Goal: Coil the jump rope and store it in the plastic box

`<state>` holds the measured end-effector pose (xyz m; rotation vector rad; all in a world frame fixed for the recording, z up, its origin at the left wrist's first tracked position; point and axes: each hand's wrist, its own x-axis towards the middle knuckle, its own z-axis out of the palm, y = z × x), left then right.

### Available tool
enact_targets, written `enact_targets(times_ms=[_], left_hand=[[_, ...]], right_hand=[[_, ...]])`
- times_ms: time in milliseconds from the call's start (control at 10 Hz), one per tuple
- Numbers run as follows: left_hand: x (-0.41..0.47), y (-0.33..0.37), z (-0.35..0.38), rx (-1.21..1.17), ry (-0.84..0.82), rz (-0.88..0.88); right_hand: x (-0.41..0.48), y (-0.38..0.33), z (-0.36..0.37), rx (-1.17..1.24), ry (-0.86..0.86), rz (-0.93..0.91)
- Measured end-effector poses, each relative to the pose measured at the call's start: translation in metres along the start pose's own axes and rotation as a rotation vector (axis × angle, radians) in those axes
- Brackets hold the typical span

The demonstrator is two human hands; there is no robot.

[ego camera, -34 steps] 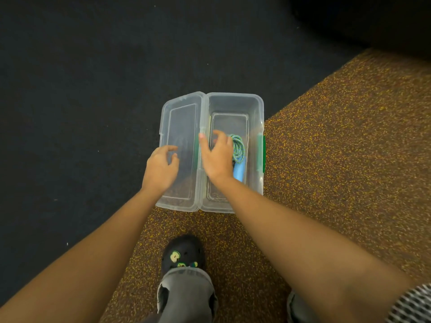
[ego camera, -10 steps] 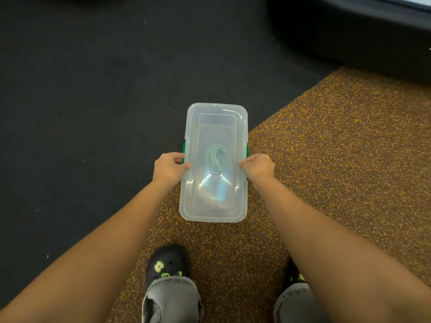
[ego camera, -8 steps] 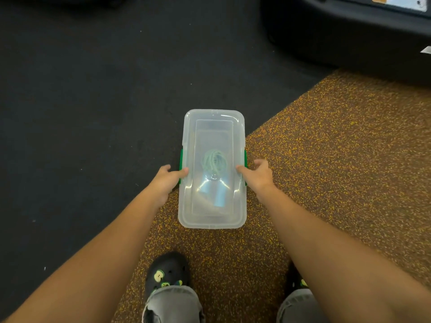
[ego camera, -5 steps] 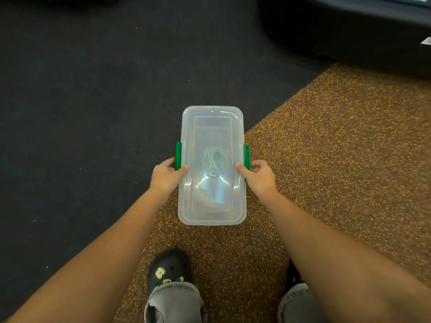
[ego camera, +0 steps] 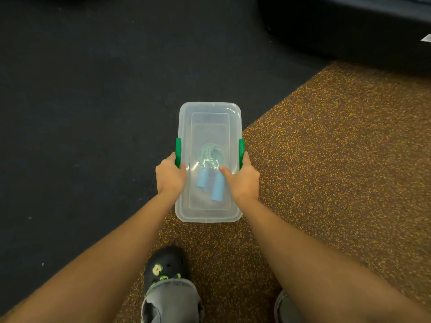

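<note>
the box (ego camera: 208, 162) sits on the floor, straddling the line where the black mat (ego camera: 81, 101) meets the speckled mat (ego camera: 326, 159), just ahead of a black shoe (ego camera: 164, 268). its clear lid (ego camera: 210, 108) is on. through the lid the rope (ego camera: 210, 153) shows as a pale green coil near the middle, with two blue handles (ego camera: 211, 183) lying side by side toward the near end.

the left hand (ego camera: 169, 177) is clamped on the left long side, thumb on the lid, fingers wrapped over the edge at the green left latch (ego camera: 178, 152). the right hand (ego camera: 241, 178) grips the right side the same way, thumb reaching across the lid, fingers at the right latch (ego camera: 241, 153). whether the latches are fully snapped down i cannot tell; they look raised or part way.

the task seems almost done: rope coiled and inside, lid on, only the latching left.

the box looks light, thin-walled and a bit flexible, and its smooth plastic is likely slick. the rope is soft and springy and the handles rigid and loose, so they may slide if the box tips. the mid-side hold at the latches is the best place: it balances the load and puts the fingers where the pressing is needed. squeezing the bare lid centre would only bow it.
</note>
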<state>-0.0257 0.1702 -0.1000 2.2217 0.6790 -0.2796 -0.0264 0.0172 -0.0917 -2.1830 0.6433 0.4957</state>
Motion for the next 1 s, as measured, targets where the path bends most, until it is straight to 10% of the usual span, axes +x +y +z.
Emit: enact_targets(times_ms=[800,1000], left_hand=[[-0.004,0.027,-0.003,0.056,-0.167,-0.166],[0.006,0.065,-0.013,0.346,0.013,0.170]], right_hand=[[0.014,-0.009,-0.016,-0.122,0.108,-0.161],[0.045,-0.036,-0.053,-0.279,0.298,-0.368]])
